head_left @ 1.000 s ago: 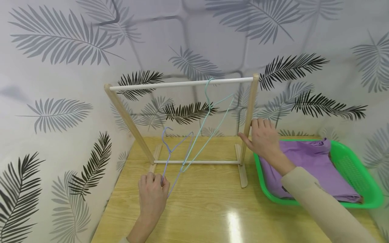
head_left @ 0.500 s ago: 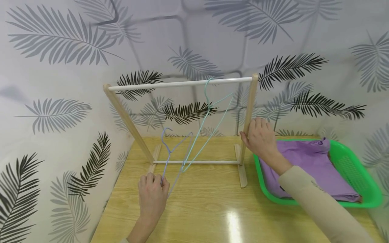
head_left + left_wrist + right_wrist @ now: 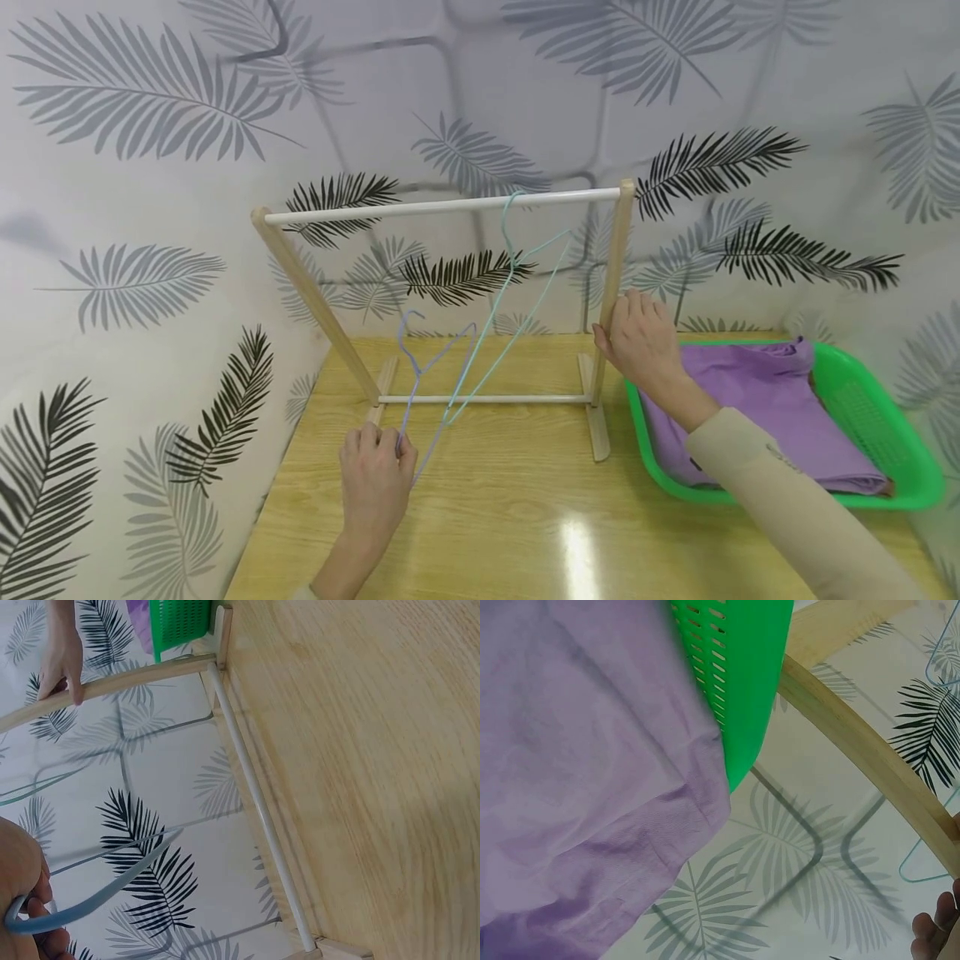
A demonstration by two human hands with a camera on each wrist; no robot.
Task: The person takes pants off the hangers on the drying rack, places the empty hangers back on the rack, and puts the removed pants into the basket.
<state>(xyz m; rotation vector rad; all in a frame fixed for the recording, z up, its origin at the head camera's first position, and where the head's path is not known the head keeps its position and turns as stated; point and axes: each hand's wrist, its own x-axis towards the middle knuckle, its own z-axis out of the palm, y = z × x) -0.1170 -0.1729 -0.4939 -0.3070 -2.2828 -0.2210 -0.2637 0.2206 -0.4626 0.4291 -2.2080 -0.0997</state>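
My left hand [image 3: 375,479] grips the lower end of a blue-violet clothes hanger [image 3: 418,372], its hook pointing up in front of the wooden garment rack. Part of that blue hanger [image 3: 90,902] shows looped by the thumb in the left wrist view. My right hand [image 3: 647,346] holds the right post [image 3: 617,250] of the rack, thumb on the near side and fingers behind. A mint-green hanger [image 3: 513,260] hangs by its hook from the white top rail [image 3: 420,208], right of the middle.
Beside the rack at the right sits a green plastic basket [image 3: 873,417] with folded purple cloth [image 3: 757,408] in it. A white lower bar [image 3: 487,399] joins the rack's feet on the wood-grain table [image 3: 510,517]. A leaf-patterned wall covering [image 3: 450,83] rises close behind.
My right hand has closed in on the right post, its thumb now against it. The left hand and its hanger have barely moved, and the mint hanger sways slightly.
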